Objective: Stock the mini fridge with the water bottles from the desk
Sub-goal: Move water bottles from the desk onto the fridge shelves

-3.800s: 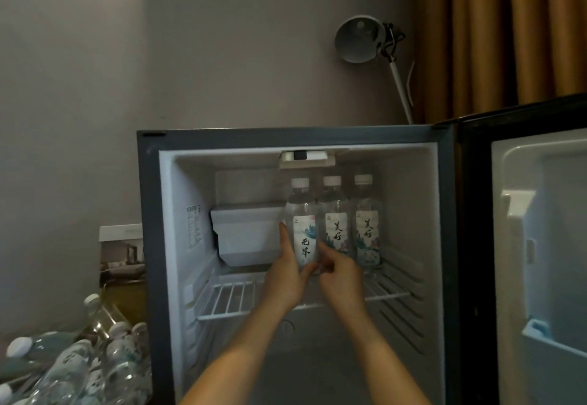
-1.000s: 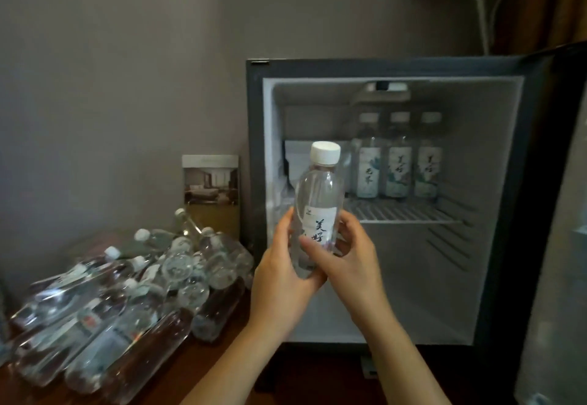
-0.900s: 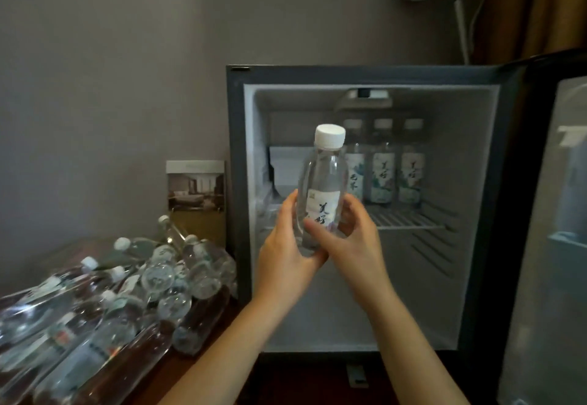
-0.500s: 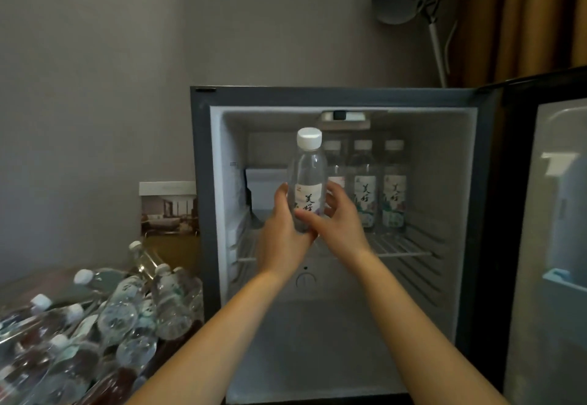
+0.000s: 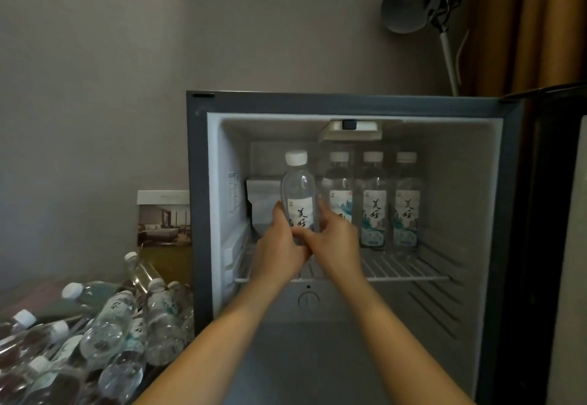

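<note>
At the lower left, a pile of water bottles lay on their sides on the surface, just beside the open mini fridge; the left hand and the right hand had their fingers curled round the lower part of one upright water bottle, one from each side; this bottle was over the left part of the wire shelf, and I cannot tell if its bottom touched it; further back, three labelled bottles stood in a row on the shelf, to the right of the held one; a lamp and a curtain were behind the fridge.
</note>
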